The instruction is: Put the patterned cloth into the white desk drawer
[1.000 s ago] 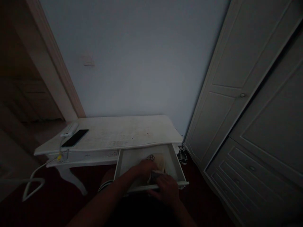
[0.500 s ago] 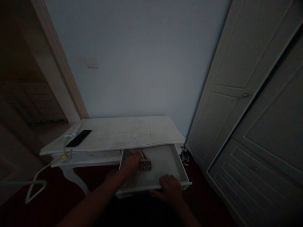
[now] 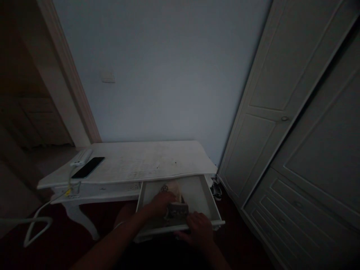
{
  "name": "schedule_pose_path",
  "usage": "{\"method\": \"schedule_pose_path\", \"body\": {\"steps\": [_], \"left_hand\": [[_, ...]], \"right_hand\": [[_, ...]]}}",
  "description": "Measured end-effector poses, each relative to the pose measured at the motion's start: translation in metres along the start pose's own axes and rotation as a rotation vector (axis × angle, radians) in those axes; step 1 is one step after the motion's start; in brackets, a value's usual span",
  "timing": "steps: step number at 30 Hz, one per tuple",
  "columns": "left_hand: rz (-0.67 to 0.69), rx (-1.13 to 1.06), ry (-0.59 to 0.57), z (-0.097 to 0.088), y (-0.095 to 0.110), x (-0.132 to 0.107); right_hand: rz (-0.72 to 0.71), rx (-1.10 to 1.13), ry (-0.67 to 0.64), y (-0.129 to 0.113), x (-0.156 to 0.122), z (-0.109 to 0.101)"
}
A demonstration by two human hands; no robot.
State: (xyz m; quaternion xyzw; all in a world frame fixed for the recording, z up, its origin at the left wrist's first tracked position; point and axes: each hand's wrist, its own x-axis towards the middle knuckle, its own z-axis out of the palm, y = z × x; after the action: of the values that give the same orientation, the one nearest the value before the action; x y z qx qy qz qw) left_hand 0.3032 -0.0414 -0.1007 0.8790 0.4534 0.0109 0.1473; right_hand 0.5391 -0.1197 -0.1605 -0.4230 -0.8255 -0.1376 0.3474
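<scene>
My left hand [image 3: 163,202] reaches into the pulled-out drawer [image 3: 197,193] and closes on a small brownish-grey item with pale markings [image 3: 177,210]. Poor light keeps its exact kind from showing. Beige, paper-like or cloth-like material [image 3: 174,188] lies just behind the fingers, beside a dark patterned bit. My right hand [image 3: 199,228] grips the drawer's front edge, fingers over the top and thumb in front; its fingertips are close to the brownish-grey item. The drawer belongs to a worn white table [image 3: 146,157].
A dark phone [image 3: 88,167] lies on the table's left end, next to a white power strip or adapter [image 3: 82,157] with a cable [image 3: 42,221] hanging off. A white wardrobe [image 3: 258,142] stands at the right. Shoes [image 3: 216,190] sit on the floor between them.
My left hand has drawn the brownish-grey item toward the drawer's front and right, closer to my right hand. The right hand stays on the front edge. The view has shifted slightly.
</scene>
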Motion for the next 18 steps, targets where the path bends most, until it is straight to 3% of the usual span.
{"method": "schedule_pose_path", "body": {"steps": [5, 8, 11, 15, 18], "left_hand": [[-0.424, 0.078, 0.125, -0.005, -0.024, -0.009], [-0.536, 0.107, 0.158, 0.001, -0.021, -0.009], [-0.414, 0.085, 0.127, 0.011, -0.003, -0.002], [-0.041, 0.001, 0.022, 0.023, 0.024, 0.009], [0.151, -0.035, -0.028, 0.028, 0.031, 0.018]], "right_hand": [[0.01, -0.041, -0.021, -0.002, 0.002, -0.003], [0.005, -0.047, -0.007, -0.002, 0.003, -0.003], [0.007, -0.035, 0.044, -0.003, 0.004, -0.001], [0.013, 0.011, 0.046, -0.003, 0.003, -0.001], [0.011, 0.028, 0.047, -0.002, 0.003, 0.0]]}}
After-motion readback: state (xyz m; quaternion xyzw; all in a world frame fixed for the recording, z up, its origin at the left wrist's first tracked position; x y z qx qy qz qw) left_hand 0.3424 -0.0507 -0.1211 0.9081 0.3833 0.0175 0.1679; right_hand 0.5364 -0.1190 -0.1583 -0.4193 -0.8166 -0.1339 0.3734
